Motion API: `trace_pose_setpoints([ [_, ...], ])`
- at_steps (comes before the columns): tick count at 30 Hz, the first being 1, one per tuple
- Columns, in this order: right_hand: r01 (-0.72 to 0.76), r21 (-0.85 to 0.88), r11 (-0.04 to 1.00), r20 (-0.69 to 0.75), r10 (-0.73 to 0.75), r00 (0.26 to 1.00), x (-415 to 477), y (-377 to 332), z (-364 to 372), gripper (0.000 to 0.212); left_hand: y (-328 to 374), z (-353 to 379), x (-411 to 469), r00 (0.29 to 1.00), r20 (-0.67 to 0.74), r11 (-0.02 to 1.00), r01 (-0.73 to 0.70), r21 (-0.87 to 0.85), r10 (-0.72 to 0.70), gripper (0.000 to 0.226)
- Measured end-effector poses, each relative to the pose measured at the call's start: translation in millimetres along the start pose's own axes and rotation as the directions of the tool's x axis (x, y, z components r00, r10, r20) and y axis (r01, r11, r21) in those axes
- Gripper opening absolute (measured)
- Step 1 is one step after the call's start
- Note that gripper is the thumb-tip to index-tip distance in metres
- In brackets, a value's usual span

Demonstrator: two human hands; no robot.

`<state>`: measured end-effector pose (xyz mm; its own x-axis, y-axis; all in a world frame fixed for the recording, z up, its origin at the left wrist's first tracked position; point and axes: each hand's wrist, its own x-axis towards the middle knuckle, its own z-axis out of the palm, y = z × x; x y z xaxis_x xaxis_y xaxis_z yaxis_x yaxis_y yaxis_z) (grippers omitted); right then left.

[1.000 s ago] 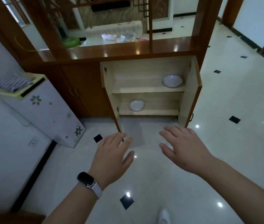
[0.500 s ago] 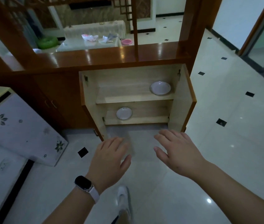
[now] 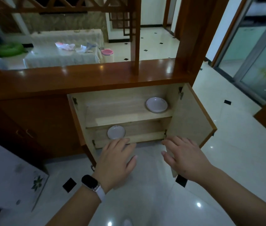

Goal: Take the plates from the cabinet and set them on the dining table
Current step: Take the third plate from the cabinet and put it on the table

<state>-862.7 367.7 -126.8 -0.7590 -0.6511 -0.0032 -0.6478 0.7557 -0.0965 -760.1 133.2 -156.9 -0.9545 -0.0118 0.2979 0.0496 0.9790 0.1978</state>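
A low wooden cabinet stands with both doors swung open. On its upper shelf, at the right, lies a white plate. A smaller white plate lies on the lower shelf at the left. My left hand, with a watch on the wrist, reaches out flat, its fingertips just below the smaller plate and apart from it. My right hand is stretched out, fingers spread, in front of the right door. Both hands hold nothing.
A glossy wooden counter tops the cabinet, with posts rising from it. Beyond it stands a table with a white cloth and scattered items. A white flower-patterned appliance sits at the left. Shiny tiled floor spreads to the right, towards glass sliding doors.
I have come closer to the cabinet, which now fills more of the view. Both hands have advanced towards its lower shelf, still holding nothing.
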Motion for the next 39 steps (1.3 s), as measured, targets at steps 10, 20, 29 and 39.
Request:
trace_pose_setpoints([
  [10, -0.103, -0.012, 0.995, -0.034, 0.103, 0.994, 53, -4, 2, 0.050, -57, 12, 57, 0.998, 0.021, 0.999, -0.052, -0.007, 0.052, 0.036],
  [20, -0.146, 0.066, 0.987, -0.030, 0.148, 0.989, 116, 43, 24, 0.047, -69, 45, 134, 0.992, 0.071, 0.995, -0.102, -0.020, 0.103, 0.036],
  [29, -0.133, 0.174, 0.976, -0.064, 0.146, 0.987, 210, 103, 41, 0.043, -88, 86, 233, 0.974, 0.213, 0.997, -0.076, 0.007, 0.073, 0.036],
  [39, -0.195, 0.218, 0.956, 0.012, 0.197, 0.980, 257, 162, 53, 0.049, -83, 128, 308, 0.947, 0.282, 0.988, -0.157, -0.005, 0.152, 0.037],
])
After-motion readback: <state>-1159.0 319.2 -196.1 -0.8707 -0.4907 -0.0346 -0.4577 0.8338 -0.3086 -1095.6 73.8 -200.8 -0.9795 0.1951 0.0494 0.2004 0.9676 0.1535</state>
